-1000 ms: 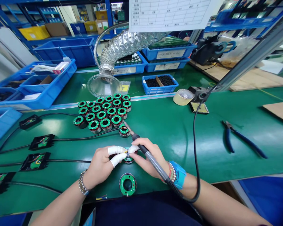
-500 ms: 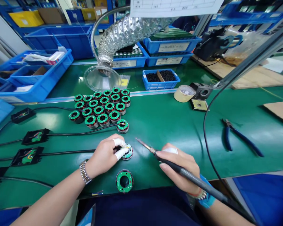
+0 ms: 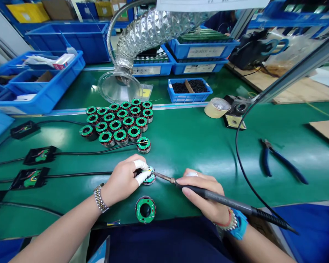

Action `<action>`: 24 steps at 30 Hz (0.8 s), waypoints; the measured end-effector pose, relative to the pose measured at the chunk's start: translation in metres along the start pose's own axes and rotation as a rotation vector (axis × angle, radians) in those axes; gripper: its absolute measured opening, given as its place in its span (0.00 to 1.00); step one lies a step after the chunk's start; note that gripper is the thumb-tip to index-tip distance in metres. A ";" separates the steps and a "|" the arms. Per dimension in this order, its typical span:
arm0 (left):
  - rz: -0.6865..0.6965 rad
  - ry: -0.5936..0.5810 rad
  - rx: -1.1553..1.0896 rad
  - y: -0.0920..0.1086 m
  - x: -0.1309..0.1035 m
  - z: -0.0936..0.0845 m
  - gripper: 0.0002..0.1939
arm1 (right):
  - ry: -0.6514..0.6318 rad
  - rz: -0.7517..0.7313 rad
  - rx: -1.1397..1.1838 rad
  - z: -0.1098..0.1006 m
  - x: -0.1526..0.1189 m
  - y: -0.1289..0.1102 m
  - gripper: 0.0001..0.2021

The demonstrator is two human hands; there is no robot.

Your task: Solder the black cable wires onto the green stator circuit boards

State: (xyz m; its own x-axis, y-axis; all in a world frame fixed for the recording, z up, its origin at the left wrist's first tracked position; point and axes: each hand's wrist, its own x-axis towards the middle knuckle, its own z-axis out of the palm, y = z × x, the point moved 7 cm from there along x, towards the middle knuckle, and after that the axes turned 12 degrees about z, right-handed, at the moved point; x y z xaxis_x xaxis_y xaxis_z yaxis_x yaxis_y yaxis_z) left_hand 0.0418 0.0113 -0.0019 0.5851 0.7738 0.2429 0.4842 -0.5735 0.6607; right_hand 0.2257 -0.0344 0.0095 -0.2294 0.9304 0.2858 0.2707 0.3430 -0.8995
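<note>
Soldering iron [image 3: 222,198] moved in to stator's [image 3: 150,179] right edge, right hand [image 3: 208,183] gripping it; left hand [image 3: 126,179], nearer, pinches wire [image 3: 150,170] at stator's left.

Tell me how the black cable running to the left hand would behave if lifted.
The black cable should flex springily rather than flop, as it lies almost straight. Lifting it would probably tug the black box it runs into. It may also pull against the left hand, where it disappears from view.
</note>
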 end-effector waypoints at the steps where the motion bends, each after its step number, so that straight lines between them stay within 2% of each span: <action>1: 0.002 0.000 0.002 0.000 0.000 0.000 0.04 | -0.003 -0.002 -0.001 0.000 0.000 0.000 0.10; 10: 0.008 0.013 0.001 -0.002 -0.001 0.002 0.04 | -0.009 -0.034 -0.017 -0.001 0.002 -0.004 0.11; 19: 0.006 0.012 0.025 -0.001 -0.001 0.001 0.04 | -0.035 -0.133 -0.099 0.003 0.001 -0.015 0.12; 24: 0.023 0.016 0.033 0.001 0.001 0.000 0.04 | 0.012 -0.123 -0.068 -0.005 0.000 -0.015 0.12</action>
State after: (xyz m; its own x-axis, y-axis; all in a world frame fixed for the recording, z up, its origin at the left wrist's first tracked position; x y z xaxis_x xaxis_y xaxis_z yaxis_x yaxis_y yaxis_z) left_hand 0.0429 0.0112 -0.0007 0.5857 0.7644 0.2694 0.4920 -0.5995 0.6313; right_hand 0.2265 -0.0384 0.0248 -0.2538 0.8824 0.3962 0.3043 0.4617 -0.8332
